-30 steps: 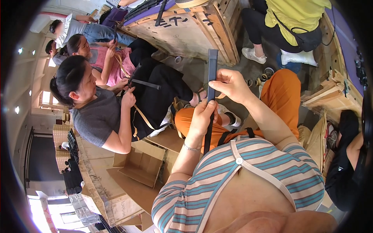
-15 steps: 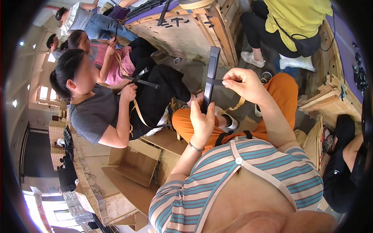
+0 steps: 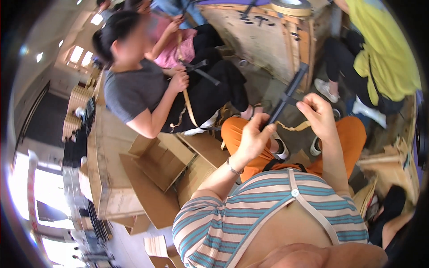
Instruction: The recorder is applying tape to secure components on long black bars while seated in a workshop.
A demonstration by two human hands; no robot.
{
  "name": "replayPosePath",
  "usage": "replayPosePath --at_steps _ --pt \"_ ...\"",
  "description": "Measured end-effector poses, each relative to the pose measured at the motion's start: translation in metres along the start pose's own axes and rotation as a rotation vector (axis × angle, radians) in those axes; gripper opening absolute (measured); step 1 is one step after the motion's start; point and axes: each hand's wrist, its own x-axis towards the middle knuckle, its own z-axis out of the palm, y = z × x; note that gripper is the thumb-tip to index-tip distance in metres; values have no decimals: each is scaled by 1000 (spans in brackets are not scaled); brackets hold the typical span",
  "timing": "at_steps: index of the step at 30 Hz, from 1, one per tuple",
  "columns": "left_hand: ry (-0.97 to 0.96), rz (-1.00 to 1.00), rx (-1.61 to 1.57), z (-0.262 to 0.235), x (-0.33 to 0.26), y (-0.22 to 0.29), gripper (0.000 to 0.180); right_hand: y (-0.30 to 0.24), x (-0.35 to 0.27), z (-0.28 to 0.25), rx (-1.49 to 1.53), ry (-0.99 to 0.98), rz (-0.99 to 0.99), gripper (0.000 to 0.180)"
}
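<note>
My left hand (image 3: 255,139) is closed round the lower end of a long, flat black bar (image 3: 295,84), which tilts up and away to the right. A short black strip (image 3: 291,100) crosses the bar partway along. My right hand (image 3: 320,117) pinches the strip's free end between thumb and fingertips, right of the bar. Beneath, a crinkled tan strip (image 3: 292,127) shows between my hands; what it is fixed to cannot be made out.
An open cardboard box (image 3: 144,190) stands to my left. Beside it a person in a grey shirt (image 3: 134,91) holds black pieces and a tan strip. Ahead is a wooden crate (image 3: 257,38) bearing a tape roll (image 3: 291,6). A person in yellow (image 3: 384,49) sits ahead right.
My view has swung left, so the scene sits farther right. The bar leans more to the right, and my right hand has come closer to it, still pinching the strip.
</note>
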Motion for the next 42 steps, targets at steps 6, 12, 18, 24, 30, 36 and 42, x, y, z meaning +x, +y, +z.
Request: replayPosePath --at_steps 6,12,18,24,30,36,42 --pt "-235 -190 -331 -21 -9 18 15 -12 -3 11 163 -132 62 16" --pt "-226 -159 -323 -19 -4 16 16 -9 -2 7 224 -120 104 17" --pt "-128 -193 -281 -25 -3 20 27 -22 4 25 324 -74 130 13" --pt "-96 -167 -267 -22 1 13 30 -14 3 18 148 -81 149 11" --pt "-107 -189 -343 -19 2 12 34 -6 1 22 249 -97 131 17" --pt "-153 -195 -479 -19 6 6 18 -16 1 26 337 -124 149 22" --pt "-284 -204 -622 -19 10 7 22 -21 -2 33 263 -64 69 16"
